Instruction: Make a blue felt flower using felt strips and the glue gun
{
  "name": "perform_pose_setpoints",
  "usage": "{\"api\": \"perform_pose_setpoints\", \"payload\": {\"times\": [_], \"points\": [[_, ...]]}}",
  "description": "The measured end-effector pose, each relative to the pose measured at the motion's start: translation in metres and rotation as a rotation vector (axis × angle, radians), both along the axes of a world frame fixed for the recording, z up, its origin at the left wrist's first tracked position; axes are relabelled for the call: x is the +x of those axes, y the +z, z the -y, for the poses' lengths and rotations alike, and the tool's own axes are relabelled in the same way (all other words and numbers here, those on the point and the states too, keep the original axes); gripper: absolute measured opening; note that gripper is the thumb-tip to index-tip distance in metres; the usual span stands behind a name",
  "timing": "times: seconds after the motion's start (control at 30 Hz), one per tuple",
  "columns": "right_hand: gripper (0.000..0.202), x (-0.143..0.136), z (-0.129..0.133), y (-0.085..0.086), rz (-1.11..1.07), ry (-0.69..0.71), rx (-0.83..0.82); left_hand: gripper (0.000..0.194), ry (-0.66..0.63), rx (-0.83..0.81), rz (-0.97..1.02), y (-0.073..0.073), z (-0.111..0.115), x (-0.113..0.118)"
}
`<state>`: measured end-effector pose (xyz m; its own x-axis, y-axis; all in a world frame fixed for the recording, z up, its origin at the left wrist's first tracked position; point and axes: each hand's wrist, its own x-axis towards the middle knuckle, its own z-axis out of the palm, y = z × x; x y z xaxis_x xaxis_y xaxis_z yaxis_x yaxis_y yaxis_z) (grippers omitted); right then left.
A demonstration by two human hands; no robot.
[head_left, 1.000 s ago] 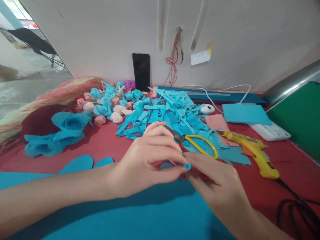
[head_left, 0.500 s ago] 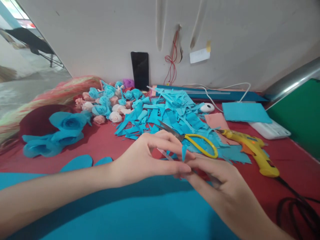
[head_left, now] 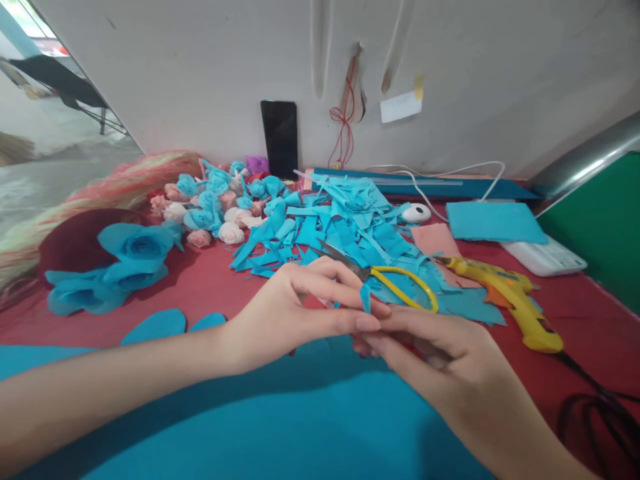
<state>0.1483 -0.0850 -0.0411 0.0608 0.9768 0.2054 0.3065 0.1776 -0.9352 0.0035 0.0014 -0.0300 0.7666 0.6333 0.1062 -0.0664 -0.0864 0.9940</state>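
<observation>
My left hand (head_left: 305,307) and my right hand (head_left: 445,347) meet above the blue sheet, fingertips touching. A small folded piece of blue paper (head_left: 366,298) sticks up between them. My left hand pinches it between thumb and fingers. The right thumb and fingers are closed at its lower end, which the fingers hide. Just behind the hands, scissors (head_left: 405,288) with yellow handles rest on a pile of blue paper scraps (head_left: 345,217). Below the hands lies a large blue sheet (head_left: 280,420).
A yellow glue gun (head_left: 510,300) with a black cord lies at the right. Large blue paper flowers (head_left: 137,247) and several small blue, pink and white roses (head_left: 200,220) are at the left. A black phone (head_left: 280,140) leans on the wall. A blue pad (head_left: 495,222) rests on a white device.
Both hands stay in nearly the same place, with the fingertips shifted slightly. The blue paper piece has turned a little and its tip looks more curled. The view has moved slightly.
</observation>
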Motion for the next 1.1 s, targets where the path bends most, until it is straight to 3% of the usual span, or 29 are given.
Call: {"api": "perform_pose_setpoints", "payload": {"times": [0.33, 0.6, 0.8, 0.97, 1.1], "points": [[0.012, -0.002, -0.003, 0.003, -0.036, -0.056, -0.065, 0.015, 0.026, -0.024, 0.017, -0.003, 0.001, -0.001], [0.014, -0.004, 0.001, 0.004, -0.111, -0.105, -0.079, 0.006, 0.077, 0.05, -0.032, -0.003, 0.0, 0.0], [0.014, -0.009, 0.003, 0.012, -0.161, -0.184, -0.226, 0.005, 0.08, 0.064, -0.036, -0.001, 0.001, 0.0], [0.017, -0.011, 0.003, 0.014, -0.178, -0.171, -0.256, 0.016, 0.07, 0.083, -0.047, 0.002, 0.002, -0.001], [0.011, -0.011, 0.002, 0.012, -0.17, -0.171, -0.281, 0.014, 0.07, 0.088, -0.089, 0.003, 0.002, -0.001]]}}
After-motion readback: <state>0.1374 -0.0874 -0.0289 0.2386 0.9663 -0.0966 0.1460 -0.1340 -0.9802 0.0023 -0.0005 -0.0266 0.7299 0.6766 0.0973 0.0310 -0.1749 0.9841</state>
